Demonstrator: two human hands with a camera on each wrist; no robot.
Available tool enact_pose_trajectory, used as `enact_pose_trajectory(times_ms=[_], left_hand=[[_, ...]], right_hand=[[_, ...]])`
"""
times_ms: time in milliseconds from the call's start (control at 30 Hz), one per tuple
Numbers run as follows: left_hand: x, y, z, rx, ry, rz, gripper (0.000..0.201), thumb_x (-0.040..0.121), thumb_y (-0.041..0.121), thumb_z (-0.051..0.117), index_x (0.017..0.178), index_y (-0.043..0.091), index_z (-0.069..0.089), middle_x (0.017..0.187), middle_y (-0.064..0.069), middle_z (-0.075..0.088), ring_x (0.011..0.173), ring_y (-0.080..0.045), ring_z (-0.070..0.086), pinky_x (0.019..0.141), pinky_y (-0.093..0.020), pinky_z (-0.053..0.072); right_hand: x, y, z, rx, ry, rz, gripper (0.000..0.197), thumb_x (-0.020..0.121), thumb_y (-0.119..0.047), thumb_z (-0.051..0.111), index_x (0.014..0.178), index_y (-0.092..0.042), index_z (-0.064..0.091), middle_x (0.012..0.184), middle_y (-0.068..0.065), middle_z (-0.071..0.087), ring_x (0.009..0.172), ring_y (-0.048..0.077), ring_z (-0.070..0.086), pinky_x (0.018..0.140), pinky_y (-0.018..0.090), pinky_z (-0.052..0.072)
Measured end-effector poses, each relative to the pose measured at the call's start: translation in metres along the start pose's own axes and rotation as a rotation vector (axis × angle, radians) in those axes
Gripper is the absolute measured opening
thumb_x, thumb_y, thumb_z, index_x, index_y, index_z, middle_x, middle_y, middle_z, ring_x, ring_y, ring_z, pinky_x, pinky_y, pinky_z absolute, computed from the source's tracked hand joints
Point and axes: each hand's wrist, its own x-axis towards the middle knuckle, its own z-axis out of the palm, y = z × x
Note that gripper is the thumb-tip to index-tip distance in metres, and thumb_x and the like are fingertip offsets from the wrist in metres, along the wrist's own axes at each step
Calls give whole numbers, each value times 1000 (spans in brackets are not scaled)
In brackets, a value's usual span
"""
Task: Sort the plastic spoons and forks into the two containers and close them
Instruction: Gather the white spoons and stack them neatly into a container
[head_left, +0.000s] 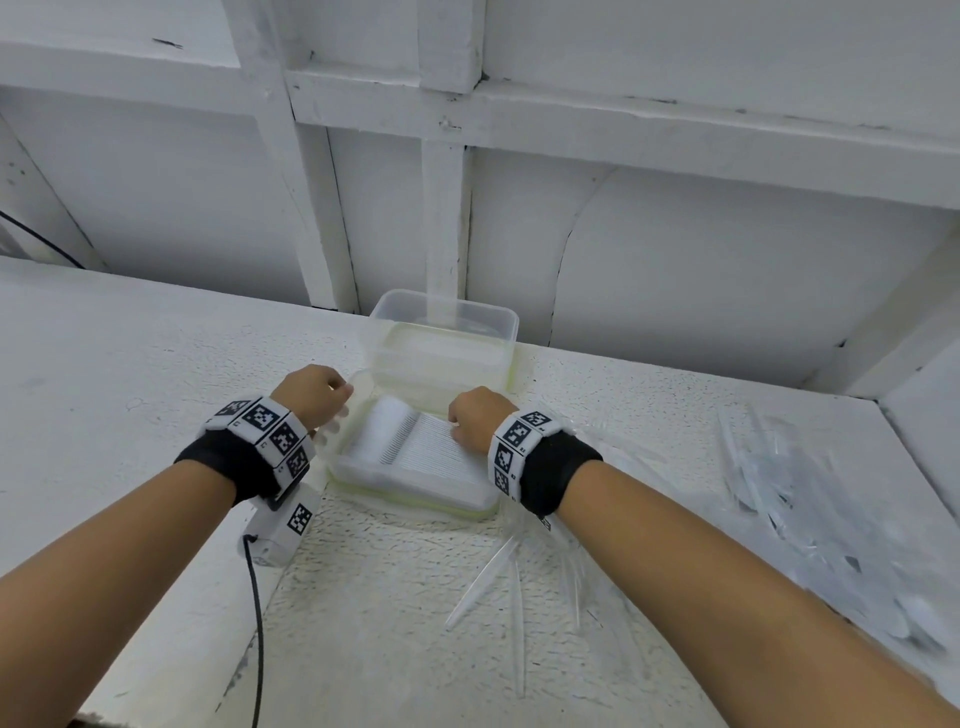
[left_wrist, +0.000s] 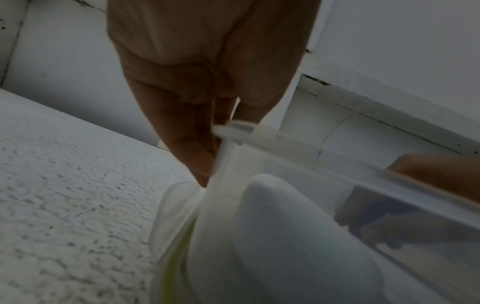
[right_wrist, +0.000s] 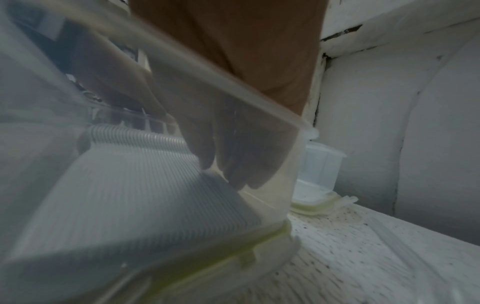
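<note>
A clear near container (head_left: 415, 499) stands on a lid with a yellow-green seal and holds a neat nested stack of white spoons (head_left: 410, 441). My left hand (head_left: 332, 395) pinches its left rim, fingers down the outside wall and thumb at the rim; the left wrist view shows the left hand (left_wrist: 223, 144) close up. My right hand (head_left: 467, 415) reaches inside from the right. Its fingers (right_wrist: 207, 148) point down and touch the handle end of the stack (right_wrist: 135, 185). A second clear container (head_left: 441, 332) stands just behind and looks empty.
Loose clear plastic cutlery (head_left: 779, 493) lies spread over the right of the white table, and a few pieces (head_left: 498, 571) lie in front of the near container. A black cable (head_left: 257, 623) hangs at the table's left edge. A white wall rises close behind.
</note>
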Motion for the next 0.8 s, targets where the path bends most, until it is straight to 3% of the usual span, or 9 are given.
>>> enact_pose_trajectory(times_ms=[100,200,300,400,500,633,800], left_hand=[[1,-2,-1,-5,-8,-11,25,97,22,44,107,4,57,94,-11,67,82,-31,67,73,-46,57],[-2,2,-5,119,48,31,28,95,25,45,112,6,57,110,-13,64,94,-32,62,78,-40,54],[-15,17,-6,216,194,176,30,95,23,45,118,7,57,116,-13,63,107,-31,55,87,-35,42],[-42,42,5,157,236,401,27,95,18,48,116,6,59,111,-11,64,99,-26,57,85,-31,39],[-74,68,30,129,142,611,23,94,17,50,112,8,61,104,-4,65,87,-14,55,79,-21,36],[-113,101,83,148,-92,799,21,94,19,52,109,11,64,98,2,65,85,-11,57,75,-16,40],[-144,124,151,249,-355,949,25,96,24,48,115,14,61,108,2,64,91,-6,57,75,-10,40]], right_hand=[[-12,2,-6,8,23,-19,28,95,-6,42,115,1,60,117,16,60,105,30,58,89,34,49],[-39,7,-22,84,121,-57,32,97,-14,41,123,-2,56,120,14,54,109,29,55,91,35,45],[-82,18,-34,191,258,-91,33,97,-20,44,126,-8,56,122,9,54,108,24,54,91,31,42],[-133,39,-34,276,344,-56,32,95,-22,49,123,-10,59,118,7,59,105,20,56,91,27,41],[-184,65,-22,321,351,37,30,94,-22,54,120,-11,62,113,5,62,101,17,58,89,26,44],[-246,100,6,347,320,198,28,93,-23,56,117,-13,64,109,5,63,100,18,59,88,25,44],[-304,131,43,312,285,415,29,92,-23,56,119,-14,63,115,5,61,109,22,54,92,27,39]])
